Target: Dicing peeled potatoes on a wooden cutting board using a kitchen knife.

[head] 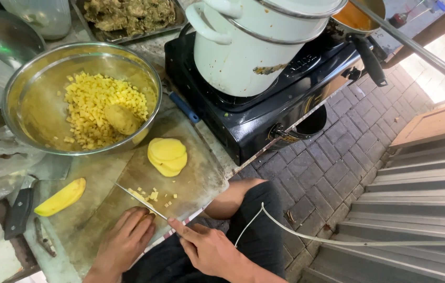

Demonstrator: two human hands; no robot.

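A white pot (256,44) sits on a black stove (264,105) at upper centre. At upper left, a steel bowl (28,99) holds yellow potato cubes (94,107). On the wooden cutting board (191,183), lower centre, potato slices (166,156) lie stacked. The left hand (125,242) presses flat on a potato piece (141,198), fingers together; the right hand (207,247) pinches a knife (141,200) slicing it.
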